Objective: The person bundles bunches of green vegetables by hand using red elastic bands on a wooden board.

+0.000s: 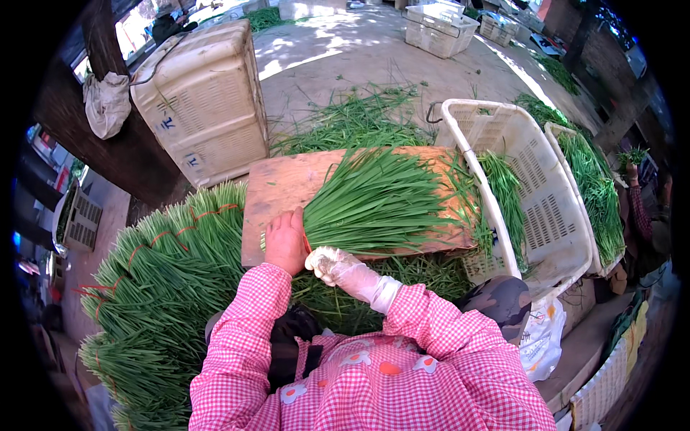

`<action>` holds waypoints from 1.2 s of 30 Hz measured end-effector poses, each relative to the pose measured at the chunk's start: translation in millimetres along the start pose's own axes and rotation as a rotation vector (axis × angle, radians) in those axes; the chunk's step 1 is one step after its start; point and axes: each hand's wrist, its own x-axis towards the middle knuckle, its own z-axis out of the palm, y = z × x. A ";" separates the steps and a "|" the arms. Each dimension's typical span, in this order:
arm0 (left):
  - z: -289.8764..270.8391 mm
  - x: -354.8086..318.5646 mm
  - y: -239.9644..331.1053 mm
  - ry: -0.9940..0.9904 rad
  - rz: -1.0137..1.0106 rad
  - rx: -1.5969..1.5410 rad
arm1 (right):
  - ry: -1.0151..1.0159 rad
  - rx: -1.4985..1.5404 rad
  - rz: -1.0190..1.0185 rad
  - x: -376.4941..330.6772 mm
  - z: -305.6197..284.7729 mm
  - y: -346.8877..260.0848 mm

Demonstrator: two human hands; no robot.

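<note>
Two hands meet at the stem end of a leafy green bunch (pixel 381 197), which lies across the wooden board (pixel 277 183) with its leaves fanning out to the right. Bare left hand (pixel 286 242) on the stems, fingers curled over them, a close grip! Gloved right hand (pixel 332 264) right alongside, fingers folded in narrow, tight by a red tie (pixel 307 243); whether it pinches that tie, I cannot tell. Looks like the binding step to me, and the next move would call for a firm left hand while the right draws the tie snug without crushing stalks.

Over to the left, tied bundles (pixel 154 258) with red bands crowd up to the board's edge, so little elbow room there! Beyond, loose leaves (pixel 352 122) litter the ground, and a big upended crate (pixel 205 108) leans at the far left corner. On the right, stray blades (pixel 463 190) cover the board's end, and an open crate (pixel 550 208) with some greens inside presses close, likely the main obstacle on that side. Near its lower corner, a white plastic bag (pixel 544 343).
</note>
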 end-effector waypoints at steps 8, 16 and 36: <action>-32.1 -67.7 62.5 0.129 0.189 -0.040 | 0.246 -1.443 -0.659 10.9 -39.2 -93.8; 5.8 -109.9 97.8 -0.374 -1.089 -1.939 | 0.107 -1.853 -0.031 2.4 -31.0 -69.9; 35.7 -86.7 86.9 0.229 -0.578 -1.951 | 0.179 -1.294 -0.599 -21.0 8.6 -63.4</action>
